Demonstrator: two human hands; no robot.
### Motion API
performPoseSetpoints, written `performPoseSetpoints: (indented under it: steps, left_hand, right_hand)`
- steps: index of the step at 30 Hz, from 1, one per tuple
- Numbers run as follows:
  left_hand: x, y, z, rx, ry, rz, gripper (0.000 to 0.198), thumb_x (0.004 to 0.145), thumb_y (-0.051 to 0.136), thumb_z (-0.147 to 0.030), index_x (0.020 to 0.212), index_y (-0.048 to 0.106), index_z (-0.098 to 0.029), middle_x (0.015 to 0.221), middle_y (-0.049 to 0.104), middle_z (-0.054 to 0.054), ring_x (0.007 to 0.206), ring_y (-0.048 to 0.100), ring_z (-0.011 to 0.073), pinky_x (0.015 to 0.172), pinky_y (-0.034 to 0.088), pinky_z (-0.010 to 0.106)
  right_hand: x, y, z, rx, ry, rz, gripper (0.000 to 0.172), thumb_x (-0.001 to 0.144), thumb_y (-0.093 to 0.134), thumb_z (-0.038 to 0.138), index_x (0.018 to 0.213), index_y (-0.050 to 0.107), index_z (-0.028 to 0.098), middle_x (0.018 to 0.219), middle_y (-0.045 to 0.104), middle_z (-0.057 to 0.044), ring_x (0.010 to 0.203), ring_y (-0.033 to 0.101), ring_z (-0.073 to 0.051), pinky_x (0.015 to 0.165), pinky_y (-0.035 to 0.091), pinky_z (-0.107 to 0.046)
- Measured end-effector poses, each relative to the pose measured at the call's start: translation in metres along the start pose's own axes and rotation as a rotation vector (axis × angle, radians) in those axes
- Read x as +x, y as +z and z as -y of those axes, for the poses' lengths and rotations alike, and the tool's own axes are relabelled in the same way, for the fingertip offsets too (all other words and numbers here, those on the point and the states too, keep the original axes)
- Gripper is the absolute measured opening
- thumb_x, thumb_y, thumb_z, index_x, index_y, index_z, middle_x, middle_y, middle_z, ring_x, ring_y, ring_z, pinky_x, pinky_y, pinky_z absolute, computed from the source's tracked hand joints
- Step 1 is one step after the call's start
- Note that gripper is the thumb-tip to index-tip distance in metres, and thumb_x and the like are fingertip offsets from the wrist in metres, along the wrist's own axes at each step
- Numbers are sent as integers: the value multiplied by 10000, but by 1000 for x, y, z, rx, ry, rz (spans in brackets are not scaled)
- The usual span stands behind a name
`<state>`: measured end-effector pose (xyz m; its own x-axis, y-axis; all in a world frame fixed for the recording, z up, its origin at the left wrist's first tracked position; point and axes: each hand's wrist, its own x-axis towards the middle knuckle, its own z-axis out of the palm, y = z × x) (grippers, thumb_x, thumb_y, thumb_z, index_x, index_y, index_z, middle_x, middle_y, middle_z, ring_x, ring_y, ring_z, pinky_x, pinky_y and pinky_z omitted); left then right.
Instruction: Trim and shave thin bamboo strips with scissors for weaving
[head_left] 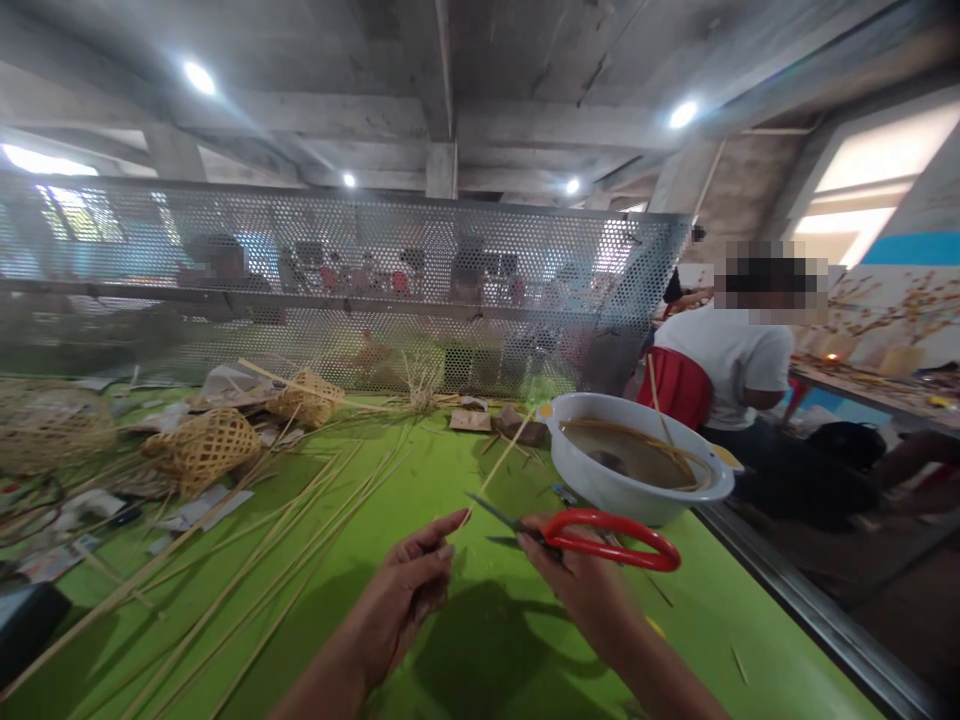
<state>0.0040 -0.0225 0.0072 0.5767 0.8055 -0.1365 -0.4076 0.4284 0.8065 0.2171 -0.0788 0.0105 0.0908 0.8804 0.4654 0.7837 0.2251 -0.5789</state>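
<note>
Bamboo, split into a thin pale strip (501,463), is the thing in hand: the left hand (409,590) pinches its near end between thumb and fingertips, its grip closed to a fine pinch, and the strip runs up and away over the green worktop (480,640) toward the far edge. It looks very light, springy along its length and stiff only across it, so it would likely bend or whip if held far from the working point, and the split edges may be sharp; a hold close to the end, as now, seems the steadiest place. The right hand (581,580) has its grip wrapped around the red handles of a pair of scissors (592,535), the blades parted and pointing left at the strip, just beside the left fingertips. Near the right edge of the worktop stands a white plastic basin (637,490) holding murky brownish water with several bamboo strips curled and soaking in it, one end sticking up over the rim. Long bamboo strips (262,560) lie loose across the left half of the worktop, and toward the far left corner sit small open-weave baskets (202,450), which appear empty, among paper scraps. A perforated metal screen (337,280) stands along the far edge; beyond the right edge another person in a white shirt (731,360) is turned away.
</note>
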Motion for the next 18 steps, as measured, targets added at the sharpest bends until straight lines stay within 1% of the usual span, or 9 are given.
performPoseSetpoints:
  steps: [2, 3, 6, 7, 8, 12, 13, 17, 18]
  left_hand:
    - [-1, 1, -1, -5, -8, -5, 487, 702, 733, -231, 1174, 635, -159, 465, 298, -105, 379, 177, 18, 401, 135, 185]
    - [-1, 1, -1, -8, -14, -2, 492, 701, 733, -239, 1176, 633, -155, 466, 300, -104, 379, 178, 18, 403, 138, 185]
    - [-3, 1, 0, -21, -20, 14, 520, 704, 729, -249, 1201, 614, -151, 497, 347, -90, 395, 223, 23, 410, 168, 184]
    - [-3, 1, 1, -26, -23, 19, 521, 709, 724, -246, 1208, 607, -150, 507, 362, -86, 399, 232, 23, 411, 172, 182]
    - [-3, 0, 1, -32, -24, 19, 514, 717, 719, -239, 1210, 604, -148, 513, 373, -83, 402, 233, 22, 412, 173, 179]
    - [1, -4, 5, -56, -4, 28, 469, 749, 687, -206, 1202, 600, -124, 478, 360, -92, 387, 197, 17, 402, 152, 174]
    - [3, -5, 6, -56, 7, 35, 470, 751, 682, -205, 1205, 597, -121, 468, 361, -93, 377, 198, 18, 397, 150, 177]
    - [9, -9, 9, -47, 5, 58, 525, 724, 703, -254, 1218, 587, -120, 470, 430, -79, 340, 240, 22, 373, 154, 187]
    - [11, -10, 9, -49, 5, 56, 526, 717, 710, -263, 1209, 592, -121, 476, 449, -74, 335, 253, 22, 368, 157, 187]
  right_hand:
    - [-1, 1, 1, -2, -6, 41, 238, 897, 474, 371, 876, 663, 227, 718, 659, -6, 647, 609, -178, 591, 477, -258]
    - [-1, 1, 1, -9, -10, 34, 237, 901, 471, 370, 885, 659, 226, 732, 665, -10, 658, 612, -179, 594, 477, -259]
    - [-2, 1, 0, -52, -29, -41, 241, 908, 463, 380, 906, 644, 221, 810, 677, -32, 736, 623, -197, 669, 486, -290]
    - [-3, 1, 2, -66, -39, -45, 242, 913, 455, 381, 905, 636, 221, 818, 673, -35, 746, 621, -199, 687, 486, -300]
    - [-4, 2, 4, -75, -49, -27, 241, 921, 443, 377, 901, 628, 223, 820, 667, -34, 745, 617, -197, 694, 486, -304]
    - [-10, 6, 18, -67, -77, 126, 233, 945, 404, 326, 873, 603, 228, 803, 641, -18, 703, 597, -176, 667, 480, -291]
    - [-10, 5, 19, -67, -78, 137, 231, 945, 403, 321, 872, 603, 230, 803, 639, -16, 707, 596, -176, 672, 479, -293]
    - [-7, 3, 15, -110, -48, 36, 235, 939, 405, 352, 916, 601, 225, 854, 640, -35, 757, 597, -196, 691, 470, -309]
    - [-7, 3, 15, -120, -42, 29, 239, 940, 400, 356, 916, 597, 222, 863, 638, -38, 752, 595, -195, 684, 467, -308]
